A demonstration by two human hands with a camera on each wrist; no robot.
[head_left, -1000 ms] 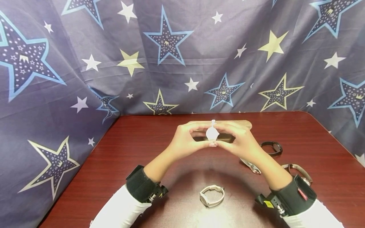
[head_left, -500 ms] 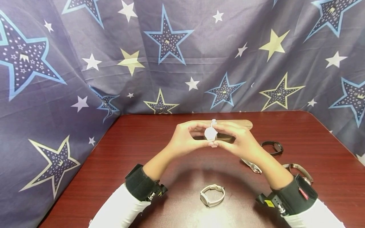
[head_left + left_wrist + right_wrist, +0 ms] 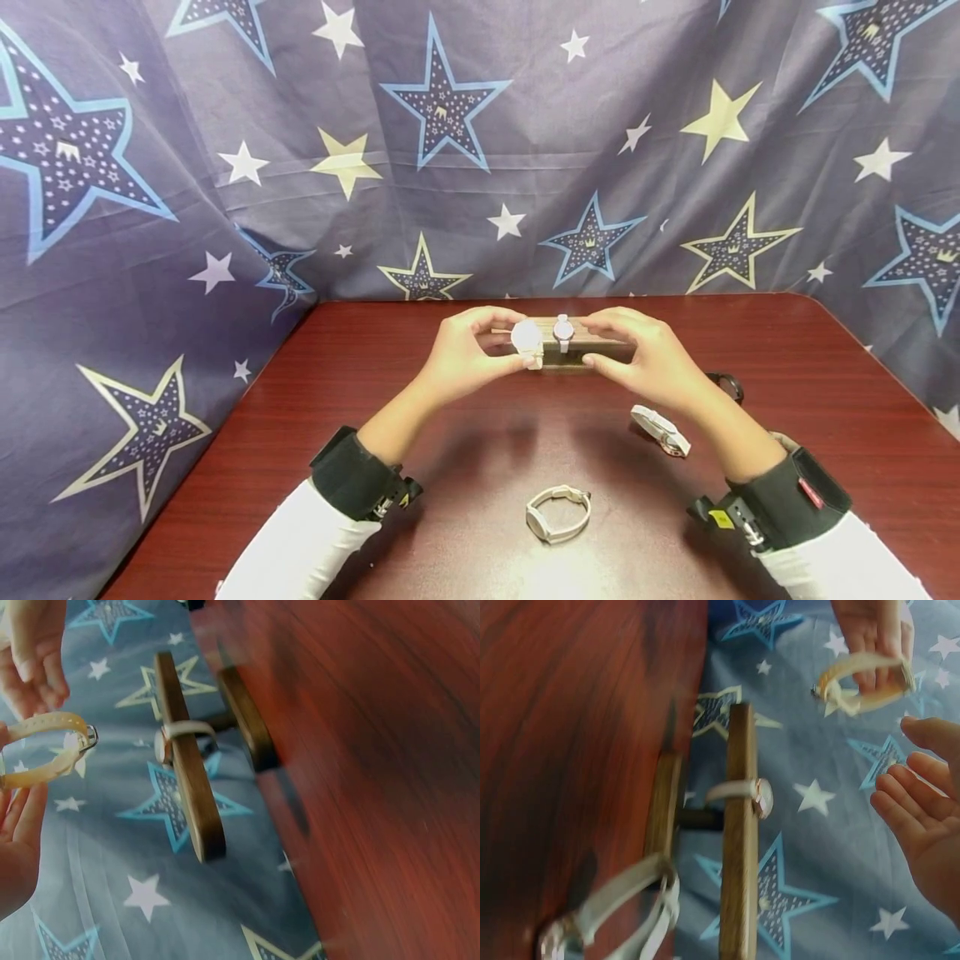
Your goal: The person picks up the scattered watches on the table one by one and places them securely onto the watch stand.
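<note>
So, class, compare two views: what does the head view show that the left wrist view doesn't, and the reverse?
Only the head view: a cream watch and a white watch lying on the table.
Only the left wrist view: the buckle of the held watch, and both ends of the wooden bar.
Both: the left hand holding its watch, the right hand, another watch round the bar, the table, the star-patterned cloth.

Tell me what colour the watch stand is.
Brown, like wood; the watch stand shows best in the left wrist view.
</note>
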